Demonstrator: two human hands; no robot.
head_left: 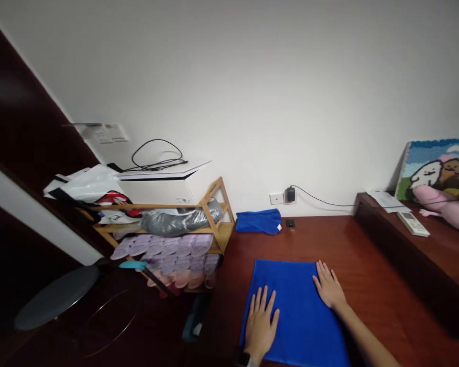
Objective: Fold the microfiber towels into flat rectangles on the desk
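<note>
A blue cloth (294, 306) lies spread flat on the reddish-brown desk (378, 285), its near edge cut off by the bottom of the view. My left hand (260, 323) rests palm down on the cloth's left part, fingers stretched out and apart. On the cloth's upper right edge lies my right hand (329, 286), also flat, with its fingertips by the far right corner. Neither hand grips anything. Farther back, near the wall, is a second blue cloth (258, 221), folded, with a small white tag at its right end.
Left of the desk stands a wooden rack (218, 219) with purple and pink slippers (172, 245) and a white box (164, 186) on top. A round stool (57, 295) is lower left. On the raised right shelf are a remote control (413, 223) and a pink plush toy (449, 206).
</note>
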